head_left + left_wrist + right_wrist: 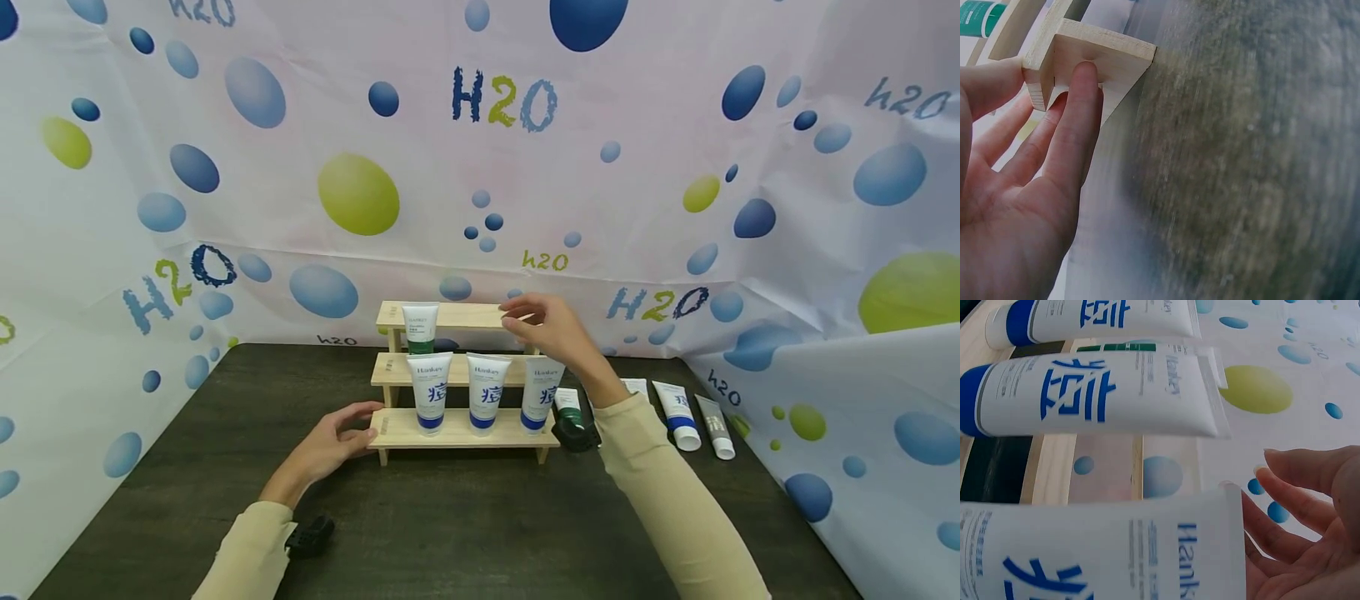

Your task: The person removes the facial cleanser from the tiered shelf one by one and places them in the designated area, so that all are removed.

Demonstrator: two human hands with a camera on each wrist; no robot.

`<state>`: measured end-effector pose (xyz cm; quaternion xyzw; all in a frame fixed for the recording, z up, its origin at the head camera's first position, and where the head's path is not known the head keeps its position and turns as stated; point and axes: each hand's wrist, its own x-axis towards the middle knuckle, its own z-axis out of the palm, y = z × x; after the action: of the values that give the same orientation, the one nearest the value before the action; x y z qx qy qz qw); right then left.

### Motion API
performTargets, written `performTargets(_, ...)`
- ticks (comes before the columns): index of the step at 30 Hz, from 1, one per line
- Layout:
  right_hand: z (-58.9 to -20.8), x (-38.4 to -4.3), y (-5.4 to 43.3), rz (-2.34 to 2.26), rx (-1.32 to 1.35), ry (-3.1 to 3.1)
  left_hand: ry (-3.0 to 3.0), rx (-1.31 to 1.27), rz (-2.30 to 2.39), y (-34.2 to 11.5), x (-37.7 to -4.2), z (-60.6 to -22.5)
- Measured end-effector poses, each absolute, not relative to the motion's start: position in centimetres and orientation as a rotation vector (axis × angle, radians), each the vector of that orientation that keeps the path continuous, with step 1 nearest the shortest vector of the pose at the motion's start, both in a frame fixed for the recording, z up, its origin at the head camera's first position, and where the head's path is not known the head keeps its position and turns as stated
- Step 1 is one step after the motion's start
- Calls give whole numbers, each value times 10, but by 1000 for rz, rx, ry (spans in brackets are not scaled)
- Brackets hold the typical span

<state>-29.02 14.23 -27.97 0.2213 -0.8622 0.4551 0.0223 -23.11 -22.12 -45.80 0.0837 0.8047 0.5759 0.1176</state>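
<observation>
A three-tier wooden display rack (465, 439) stands on the dark table. My left hand (341, 437) holds the left end of its lowest board, the thumb at the edge and a fingertip against the wood in the left wrist view. Three white-and-blue squeeze tubes stand cap-down on that tier: a left tube (431, 390), a middle tube (486, 392) and a right tube (540, 392). Behind the left one rises a white-and-green tube (420, 325), its bottom hidden. My right hand (551, 329) hovers by the top tier's right end, fingers loosely bent, holding nothing.
Right of the rack lie a green-and-white tube (567, 402), partly hidden by the black wrist camera (576, 435), a white-and-blue tube (677, 417) and a grey tube (716, 427). A printed sheet (435, 192) with coloured dots encloses the table (450, 525) behind and at both sides.
</observation>
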Motion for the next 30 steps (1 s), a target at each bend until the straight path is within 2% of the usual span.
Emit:
performTargets(13,-277,-288,113,1328,764,-2662,2332,297,1721,-224,-232,-457)
performTargets(30,-288,-293,84,1282,667,-2766,2336,264,1706,-221,-231,-458)
